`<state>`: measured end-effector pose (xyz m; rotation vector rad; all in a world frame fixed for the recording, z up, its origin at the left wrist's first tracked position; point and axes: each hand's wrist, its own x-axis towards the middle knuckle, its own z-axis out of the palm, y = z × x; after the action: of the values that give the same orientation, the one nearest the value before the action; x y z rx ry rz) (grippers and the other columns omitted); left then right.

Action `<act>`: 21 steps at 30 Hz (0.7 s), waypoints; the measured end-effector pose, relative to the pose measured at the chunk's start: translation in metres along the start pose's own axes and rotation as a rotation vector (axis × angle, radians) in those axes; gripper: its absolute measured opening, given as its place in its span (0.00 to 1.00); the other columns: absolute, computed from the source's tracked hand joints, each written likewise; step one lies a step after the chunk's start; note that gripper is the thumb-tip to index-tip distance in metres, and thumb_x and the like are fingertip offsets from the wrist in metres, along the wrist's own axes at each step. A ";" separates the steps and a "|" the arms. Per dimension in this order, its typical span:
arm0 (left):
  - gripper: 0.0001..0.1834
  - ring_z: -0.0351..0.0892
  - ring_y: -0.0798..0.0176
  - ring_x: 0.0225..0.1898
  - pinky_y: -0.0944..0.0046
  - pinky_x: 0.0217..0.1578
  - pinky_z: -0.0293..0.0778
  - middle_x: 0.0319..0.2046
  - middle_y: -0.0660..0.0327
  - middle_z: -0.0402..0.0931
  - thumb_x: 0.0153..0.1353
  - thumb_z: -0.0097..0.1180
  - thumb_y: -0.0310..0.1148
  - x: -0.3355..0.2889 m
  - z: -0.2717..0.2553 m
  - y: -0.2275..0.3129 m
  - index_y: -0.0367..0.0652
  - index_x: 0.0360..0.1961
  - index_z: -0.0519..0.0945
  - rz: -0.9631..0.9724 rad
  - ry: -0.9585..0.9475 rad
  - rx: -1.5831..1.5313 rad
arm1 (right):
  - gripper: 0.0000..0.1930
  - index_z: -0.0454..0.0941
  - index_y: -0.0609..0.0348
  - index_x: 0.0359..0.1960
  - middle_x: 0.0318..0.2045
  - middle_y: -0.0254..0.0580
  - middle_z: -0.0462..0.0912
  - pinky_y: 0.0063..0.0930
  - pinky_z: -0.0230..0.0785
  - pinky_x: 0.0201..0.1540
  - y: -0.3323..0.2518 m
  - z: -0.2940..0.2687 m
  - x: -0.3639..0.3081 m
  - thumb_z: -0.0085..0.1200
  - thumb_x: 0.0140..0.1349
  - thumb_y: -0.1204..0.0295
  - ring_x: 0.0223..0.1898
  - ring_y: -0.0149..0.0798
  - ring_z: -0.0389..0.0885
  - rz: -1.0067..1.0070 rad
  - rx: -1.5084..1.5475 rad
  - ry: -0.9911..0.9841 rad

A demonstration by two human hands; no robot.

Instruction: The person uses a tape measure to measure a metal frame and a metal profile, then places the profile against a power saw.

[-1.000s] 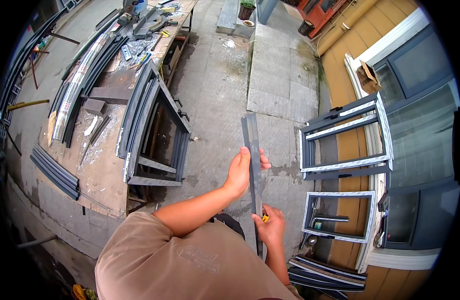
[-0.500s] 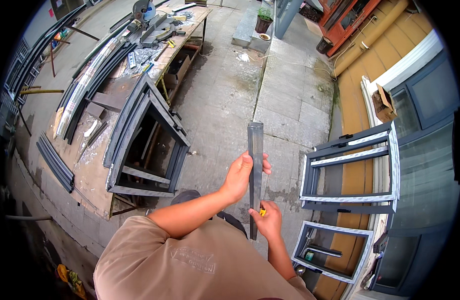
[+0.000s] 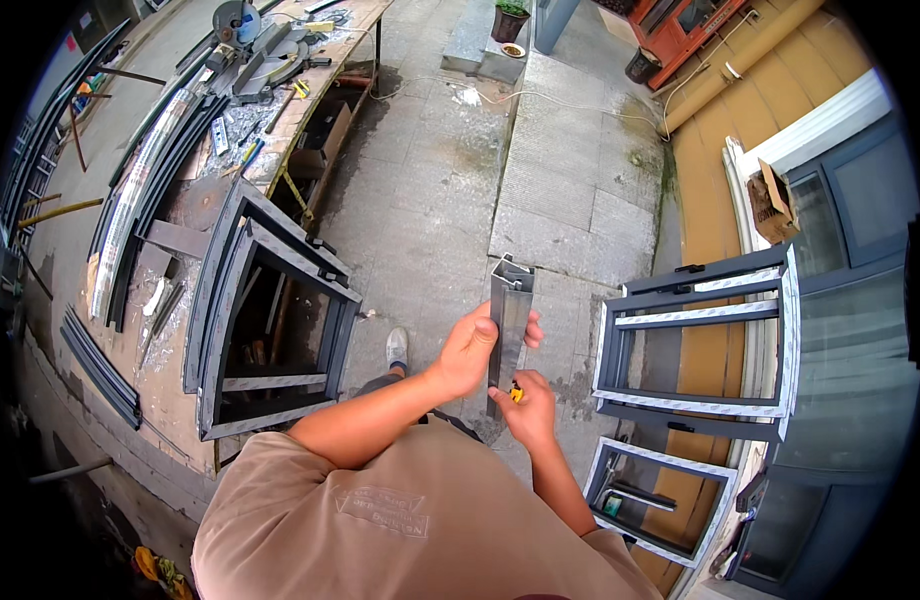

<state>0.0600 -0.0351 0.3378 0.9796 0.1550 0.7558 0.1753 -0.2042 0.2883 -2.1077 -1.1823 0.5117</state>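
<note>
A grey aluminium profile [image 3: 514,312] stands lengthwise in front of my body, its hollow, grooved cut end facing up and away. My left hand [image 3: 467,350] is closed around its middle, thumb on the near left side and fingertips showing on the right. Lower down, my right hand [image 3: 533,412] is closed by the profile's near end, with the thumb against it. In that same hand sits a small yellow-and-black tool [image 3: 517,392], mostly covered by the fingers, so its kind is unclear.
On the left, grey window frames [image 3: 216,330] lean against a workbench [image 3: 195,205] bearing a mitre saw [image 3: 250,50] and long profiles [image 3: 170,165]. More frames [image 3: 695,398] stand by the wall at right. A cable [image 3: 570,108] crosses the paving. My shoe [image 3: 397,347] shows below.
The profile has tipped so that its hollow end now shows, and it looks shorter. Both hands keep their hold. My view has shifted, and a shoe has come into sight on the left.
</note>
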 end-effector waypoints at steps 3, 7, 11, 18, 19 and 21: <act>0.47 0.85 0.55 0.56 0.51 0.61 0.79 0.54 0.48 0.84 0.77 0.38 0.70 0.043 -0.025 0.004 0.31 0.65 0.73 -0.008 -0.027 -0.019 | 0.19 0.88 0.63 0.44 0.41 0.51 0.87 0.46 0.77 0.52 0.000 0.006 0.040 0.78 0.54 0.68 0.46 0.57 0.85 -0.018 -0.002 0.061; 0.46 0.85 0.52 0.58 0.49 0.63 0.79 0.56 0.46 0.84 0.78 0.36 0.70 0.105 -0.066 0.015 0.30 0.66 0.72 0.032 -0.034 0.006 | 0.19 0.88 0.64 0.45 0.41 0.51 0.87 0.46 0.76 0.53 -0.018 0.008 0.102 0.78 0.54 0.68 0.47 0.57 0.85 0.003 -0.008 0.139; 0.44 0.86 0.52 0.58 0.49 0.63 0.79 0.56 0.46 0.84 0.81 0.34 0.66 0.152 -0.094 0.040 0.29 0.65 0.73 0.035 -0.041 0.016 | 0.19 0.87 0.64 0.45 0.42 0.52 0.87 0.46 0.76 0.53 -0.028 0.012 0.152 0.78 0.54 0.68 0.48 0.57 0.84 -0.003 -0.024 0.204; 0.47 0.84 0.55 0.56 0.49 0.64 0.76 0.53 0.49 0.83 0.78 0.35 0.70 0.217 -0.120 0.055 0.30 0.62 0.76 0.114 0.018 0.051 | 0.19 0.86 0.64 0.44 0.42 0.52 0.86 0.47 0.75 0.52 -0.027 0.013 0.230 0.78 0.55 0.68 0.46 0.58 0.83 0.014 -0.070 0.139; 0.46 0.84 0.56 0.54 0.51 0.62 0.77 0.53 0.50 0.84 0.79 0.34 0.68 0.226 -0.120 0.055 0.29 0.61 0.77 0.139 0.044 0.064 | 0.19 0.86 0.64 0.44 0.41 0.52 0.86 0.47 0.75 0.52 -0.025 0.013 0.243 0.78 0.55 0.68 0.46 0.58 0.83 -0.009 -0.064 0.127; 0.45 0.84 0.59 0.52 0.54 0.59 0.78 0.52 0.52 0.84 0.80 0.34 0.67 0.242 -0.124 0.051 0.29 0.60 0.78 0.156 0.106 0.157 | 0.18 0.86 0.63 0.43 0.41 0.51 0.86 0.47 0.75 0.52 -0.023 0.016 0.270 0.78 0.54 0.68 0.46 0.58 0.83 -0.055 -0.045 0.100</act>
<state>0.1581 0.2233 0.3582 1.1101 0.2347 0.9504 0.2910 0.0415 0.2883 -2.1070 -1.2011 0.3528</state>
